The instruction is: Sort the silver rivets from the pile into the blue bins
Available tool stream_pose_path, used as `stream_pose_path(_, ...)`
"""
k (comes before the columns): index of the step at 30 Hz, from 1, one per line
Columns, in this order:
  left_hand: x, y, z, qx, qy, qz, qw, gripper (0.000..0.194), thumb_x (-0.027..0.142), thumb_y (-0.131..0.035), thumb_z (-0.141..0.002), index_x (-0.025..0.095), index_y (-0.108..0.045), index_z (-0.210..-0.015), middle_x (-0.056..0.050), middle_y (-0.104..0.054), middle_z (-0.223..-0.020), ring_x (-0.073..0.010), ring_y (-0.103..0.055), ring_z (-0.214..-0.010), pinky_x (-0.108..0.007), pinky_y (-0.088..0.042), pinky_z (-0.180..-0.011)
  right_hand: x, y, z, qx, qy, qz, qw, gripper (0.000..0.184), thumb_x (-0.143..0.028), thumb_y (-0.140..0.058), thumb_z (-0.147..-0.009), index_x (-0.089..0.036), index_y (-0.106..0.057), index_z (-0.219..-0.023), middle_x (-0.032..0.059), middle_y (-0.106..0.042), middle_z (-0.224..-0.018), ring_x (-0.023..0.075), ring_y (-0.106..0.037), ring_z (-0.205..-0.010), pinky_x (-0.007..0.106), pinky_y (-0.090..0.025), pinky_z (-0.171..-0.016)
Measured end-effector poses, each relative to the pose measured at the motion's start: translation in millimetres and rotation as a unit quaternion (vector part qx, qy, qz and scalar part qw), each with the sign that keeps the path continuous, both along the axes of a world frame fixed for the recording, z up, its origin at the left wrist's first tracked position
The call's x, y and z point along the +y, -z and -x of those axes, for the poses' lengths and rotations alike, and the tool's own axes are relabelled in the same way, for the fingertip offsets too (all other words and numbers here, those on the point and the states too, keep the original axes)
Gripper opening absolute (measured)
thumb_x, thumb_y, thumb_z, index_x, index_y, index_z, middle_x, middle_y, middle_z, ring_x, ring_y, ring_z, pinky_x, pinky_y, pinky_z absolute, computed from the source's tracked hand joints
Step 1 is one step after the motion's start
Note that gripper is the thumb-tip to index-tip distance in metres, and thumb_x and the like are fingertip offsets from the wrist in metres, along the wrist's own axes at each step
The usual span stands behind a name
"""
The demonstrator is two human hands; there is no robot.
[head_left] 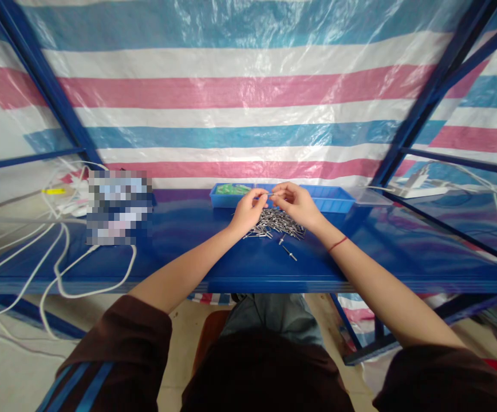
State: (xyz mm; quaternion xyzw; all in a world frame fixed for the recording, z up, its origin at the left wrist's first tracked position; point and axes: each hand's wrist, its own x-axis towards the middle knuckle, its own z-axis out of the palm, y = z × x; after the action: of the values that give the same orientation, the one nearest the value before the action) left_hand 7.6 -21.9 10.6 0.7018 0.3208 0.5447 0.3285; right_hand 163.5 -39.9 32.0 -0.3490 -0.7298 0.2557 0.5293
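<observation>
My left hand (248, 209) and my right hand (295, 203) meet above a heap of small metal pins (276, 223) on the blue shelf (231, 257). Both hands pinch one thin metal pin (269, 195) between their fingertips, held level between them. A few loose pins (289, 253) lie nearer to me, apart from the heap. A red string is tied round my right wrist.
A shallow blue tray (334, 199) with small green parts (232, 189) at its left end stands behind the heap. White cables (59, 269) trail over the shelf's left side. Blue frame posts rise at both sides, with a striped tarpaulin behind.
</observation>
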Motion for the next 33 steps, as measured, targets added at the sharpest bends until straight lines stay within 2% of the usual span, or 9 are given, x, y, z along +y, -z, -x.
stream_pose_path(5, 2, 3.3, -1, 0.048, 0.007, 0.009, 0.999, 0.016, 0.025, -0.044, -0.093, 0.017, -0.057, -0.094, -0.004, -0.064, -0.093, -0.0125, -0.064, -0.076, -0.027, -0.051, -0.074, -5, -1.7, 1, -0.055, 0.029, -0.044, 0.997, 0.024, -0.040, -0.062, -0.079, -0.017, -0.060, -0.088, 0.0046, -0.067, -0.077, 0.0154, -0.062, -0.070, 0.030, -0.048, -0.064)
stream_pose_path(8, 3, 5.2, -1, 0.079, -0.046, -0.002, 0.996, 0.021, 0.027, -0.043, -0.094, 0.017, -0.056, -0.106, -0.006, -0.064, -0.098, -0.0145, -0.063, -0.079, -0.030, -0.050, -0.079, 6, -5.7, -5, -0.066, 0.106, -0.090, 0.988, 0.020, -0.037, -0.060, -0.080, -0.018, -0.061, -0.085, 0.0049, -0.067, -0.078, 0.0164, -0.062, -0.071, 0.030, -0.048, -0.065)
stream_pose_path(11, 2, 5.3, 0, 0.130, -0.080, -0.060, 0.987, 0.025, 0.025, -0.047, -0.091, 0.017, -0.056, -0.113, -0.007, -0.064, -0.099, -0.0158, -0.061, -0.084, -0.032, -0.048, -0.084, 28, -7.8, -19, -0.072, 0.197, -0.132, 0.969, 0.018, -0.033, -0.057, -0.081, -0.018, -0.061, -0.089, 0.0070, -0.068, -0.082, 0.0192, -0.063, -0.075, 0.033, -0.048, -0.067)
stream_pose_path(13, 1, 4.4, 2, 0.183, -0.065, -0.104, 0.975, 0.022, 0.021, -0.048, -0.089, 0.018, -0.060, -0.108, -0.006, -0.065, -0.098, -0.0162, -0.060, -0.086, -0.032, -0.048, -0.085, 42, -6.1, -29, -0.129, 0.230, -0.142, 0.954, 0.018, -0.027, -0.055, -0.080, -0.018, -0.061, -0.093, 0.0091, -0.069, -0.087, 0.0221, -0.063, -0.078, 0.037, -0.048, -0.072)
stream_pose_path(16, -4, 2.1, 5, 0.290, -0.023, -0.139, 0.947, 0.021, 0.014, -0.046, -0.086, 0.019, -0.065, -0.094, -0.005, -0.065, -0.094, -0.0165, -0.060, -0.084, -0.032, -0.047, -0.083, 51, -0.2, -42, -0.231, 0.250, -0.146, 0.929, 0.036, -0.024, -0.057, -0.078, -0.016, -0.057, -0.112, 0.0134, -0.069, -0.098, 0.0272, -0.061, -0.085, 0.043, -0.046, -0.081)
stream_pose_path(19, -10, -0.1, 6, 0.389, 0.006, -0.159, 0.907, 0.023, 0.011, -0.047, -0.082, 0.020, -0.067, -0.086, -0.004, -0.066, -0.091, -0.0182, -0.060, -0.087, -0.034, -0.045, -0.084, 46, 3.5, -47, -0.259, 0.258, -0.148, 0.919, 0.042, -0.026, -0.053, -0.080, -0.015, -0.052, -0.121, 0.0145, -0.068, -0.099, 0.0280, -0.060, -0.084, 0.044, -0.044, -0.081)
stream_pose_path(22, -14, -2.2, 7, 0.440, 0.012, -0.169, 0.882, 0.018, 0.017, -0.052, -0.081, 0.022, -0.069, -0.086, -0.004, -0.066, -0.094, -0.0210, -0.059, -0.093, -0.036, -0.043, -0.085, 35, 3.5, -45, -0.245, 0.242, -0.137, 0.929, 0.038, -0.027, -0.051, -0.082, -0.017, -0.053, -0.118, 0.0109, -0.068, -0.092, 0.0246, -0.059, -0.076, 0.039, -0.045, -0.076)
stream_pose_path(29, -16, -4.0, 6, 0.481, -0.012, -0.201, 0.853, 0.022, 0.025, -0.047, -0.091, 0.025, -0.069, -0.096, -0.004, -0.068, -0.097, -0.0225, -0.059, -0.098, -0.036, -0.039, -0.085, 24, 3.0, -35, -0.233, 0.193, -0.103, 0.947, 0.036, -0.029, -0.051, -0.081, -0.017, -0.053, -0.115, 0.0090, -0.067, -0.088, 0.0218, -0.058, -0.071, 0.036, -0.044, -0.072)
stream_pose_path(33, -16, -4.2, 5, 0.499, -0.032, -0.207, 0.841, 0.021, 0.026, -0.049, -0.091, 0.025, -0.069, -0.096, -0.005, -0.067, -0.096, -0.0226, -0.059, -0.096, -0.035, -0.040, -0.082, 20, 3.2, -30, -0.227, 0.185, -0.102, 0.951, 0.035, -0.028, -0.052, -0.080, -0.017, -0.054, -0.113, 0.0079, -0.067, -0.085, 0.0216, -0.058, -0.071, 0.037, -0.045, -0.073)
